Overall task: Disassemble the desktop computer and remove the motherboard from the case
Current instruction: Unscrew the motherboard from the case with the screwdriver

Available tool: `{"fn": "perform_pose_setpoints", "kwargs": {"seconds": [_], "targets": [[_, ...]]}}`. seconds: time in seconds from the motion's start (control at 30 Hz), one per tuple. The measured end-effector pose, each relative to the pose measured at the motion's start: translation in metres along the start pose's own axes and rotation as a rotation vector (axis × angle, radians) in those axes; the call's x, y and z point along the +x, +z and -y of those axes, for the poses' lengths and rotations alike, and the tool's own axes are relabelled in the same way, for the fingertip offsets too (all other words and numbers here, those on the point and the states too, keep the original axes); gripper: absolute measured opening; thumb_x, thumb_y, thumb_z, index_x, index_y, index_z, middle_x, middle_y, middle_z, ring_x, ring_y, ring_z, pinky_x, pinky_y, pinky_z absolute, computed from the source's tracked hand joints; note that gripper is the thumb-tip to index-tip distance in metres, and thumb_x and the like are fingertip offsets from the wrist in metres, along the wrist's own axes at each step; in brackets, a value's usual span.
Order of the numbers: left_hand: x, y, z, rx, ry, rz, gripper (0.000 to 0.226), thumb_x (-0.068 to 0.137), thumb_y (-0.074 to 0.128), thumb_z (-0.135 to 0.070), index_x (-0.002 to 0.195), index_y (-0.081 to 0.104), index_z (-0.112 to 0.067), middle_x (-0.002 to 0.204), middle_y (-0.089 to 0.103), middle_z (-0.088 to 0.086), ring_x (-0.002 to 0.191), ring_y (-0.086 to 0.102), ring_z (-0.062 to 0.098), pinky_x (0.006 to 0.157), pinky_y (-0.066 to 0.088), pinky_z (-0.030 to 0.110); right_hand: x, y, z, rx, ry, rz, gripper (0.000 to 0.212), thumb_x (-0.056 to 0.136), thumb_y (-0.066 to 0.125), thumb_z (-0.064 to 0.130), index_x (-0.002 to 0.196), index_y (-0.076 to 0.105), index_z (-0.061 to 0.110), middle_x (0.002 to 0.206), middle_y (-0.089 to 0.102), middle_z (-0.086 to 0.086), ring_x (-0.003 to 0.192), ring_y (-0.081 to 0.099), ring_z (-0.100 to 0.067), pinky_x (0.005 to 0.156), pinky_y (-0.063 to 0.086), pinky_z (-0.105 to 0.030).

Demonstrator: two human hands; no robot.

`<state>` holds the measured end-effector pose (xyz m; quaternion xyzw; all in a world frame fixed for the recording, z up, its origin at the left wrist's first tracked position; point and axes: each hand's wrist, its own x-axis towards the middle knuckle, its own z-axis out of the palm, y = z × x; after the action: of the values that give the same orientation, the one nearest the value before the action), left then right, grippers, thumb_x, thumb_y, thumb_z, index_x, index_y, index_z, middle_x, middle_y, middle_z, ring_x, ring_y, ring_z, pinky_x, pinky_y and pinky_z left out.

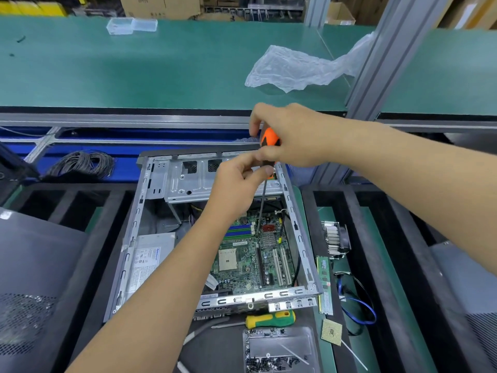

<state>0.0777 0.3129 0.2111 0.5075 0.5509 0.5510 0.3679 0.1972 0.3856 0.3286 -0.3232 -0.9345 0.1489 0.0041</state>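
An open metal computer case [134, 232] lies on the bench with the green motherboard [250, 262] inside at the right and a grey power supply [146, 262] at the left. A long screwdriver with an orange and black handle [269, 138] stands upright, its shaft [261, 211] reaching down to the board near the blue memory slots. My right hand [293, 135] grips the handle from above. My left hand [239, 181] pinches the lower end of the handle just above the shaft.
A yellow and green screwdriver [269, 319] lies in front of the case. A clear tray of screws [277, 351], a CPU chip [331, 331], memory sticks [324, 281], a heatsink with fan [334, 239] and blue cables [357, 310] lie at the right. Black cables [80, 164] are coiled behind.
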Motion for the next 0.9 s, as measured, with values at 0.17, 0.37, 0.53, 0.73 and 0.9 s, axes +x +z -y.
{"fn": "perform_pose_setpoints", "kwargs": {"seconds": [0.17, 0.37, 0.53, 0.73, 0.9], "targets": [[0.003, 0.004, 0.0, 0.139, 0.023, -0.096, 0.023, 0.08, 0.079, -0.028, 0.083, 0.059, -0.04, 0.073, 0.052, -0.009, 0.059, 0.04, 0.013, 0.056, 0.038, 0.02, -0.003, 0.002, 0.002, -0.163, 0.151, -0.055, 0.058, 0.076, 0.037, 0.08, 0.088, 0.045, 0.024, 0.085, 0.046, 0.001, 0.086, 0.05, -0.027, 0.071, 0.042, -0.038], [0.001, 0.005, 0.005, 0.136, 0.023, -0.01, 0.019, 0.087, 0.072, -0.027, 0.105, 0.068, -0.029, 0.089, 0.054, 0.004, 0.057, 0.035, 0.011, 0.059, 0.035, 0.022, -0.001, 0.003, 0.011, -0.304, 0.137, -0.062, 0.024, 0.091, 0.054, 0.04, 0.099, 0.052, 0.017, 0.082, 0.044, -0.005, 0.078, 0.05, -0.03, 0.059, 0.04, -0.034], [0.001, 0.002, 0.009, 0.09, 0.001, -0.026, 0.016, 0.088, 0.071, -0.02, 0.099, 0.065, -0.031, 0.085, 0.068, -0.014, 0.061, 0.043, 0.013, 0.063, 0.048, 0.04, -0.005, -0.006, 0.012, -0.148, 0.125, 0.068, 0.028, 0.085, 0.062, 0.036, 0.104, 0.043, 0.028, 0.103, 0.054, -0.002, 0.089, 0.055, -0.024, 0.072, 0.05, -0.038], [0.002, 0.009, 0.003, 0.187, -0.001, -0.105, 0.028, 0.079, 0.078, -0.036, 0.091, 0.054, -0.028, 0.072, 0.052, -0.017, 0.056, 0.041, 0.008, 0.052, 0.036, 0.021, -0.005, 0.003, 0.012, -0.285, 0.241, -0.047, 0.051, 0.088, 0.051, 0.066, 0.103, 0.043, 0.018, 0.078, 0.037, 0.0, 0.062, 0.043, -0.019, 0.054, 0.034, -0.033], [-0.006, 0.008, 0.005, 0.138, 0.024, -0.027, 0.021, 0.091, 0.064, -0.032, 0.111, 0.063, -0.035, 0.082, 0.063, 0.019, 0.054, 0.036, 0.033, 0.053, 0.034, 0.034, -0.006, -0.003, 0.011, -0.174, 0.128, 0.064, 0.023, 0.089, 0.059, 0.032, 0.106, 0.045, 0.024, 0.096, 0.052, -0.004, 0.083, 0.057, -0.027, 0.072, 0.052, -0.042]]}}
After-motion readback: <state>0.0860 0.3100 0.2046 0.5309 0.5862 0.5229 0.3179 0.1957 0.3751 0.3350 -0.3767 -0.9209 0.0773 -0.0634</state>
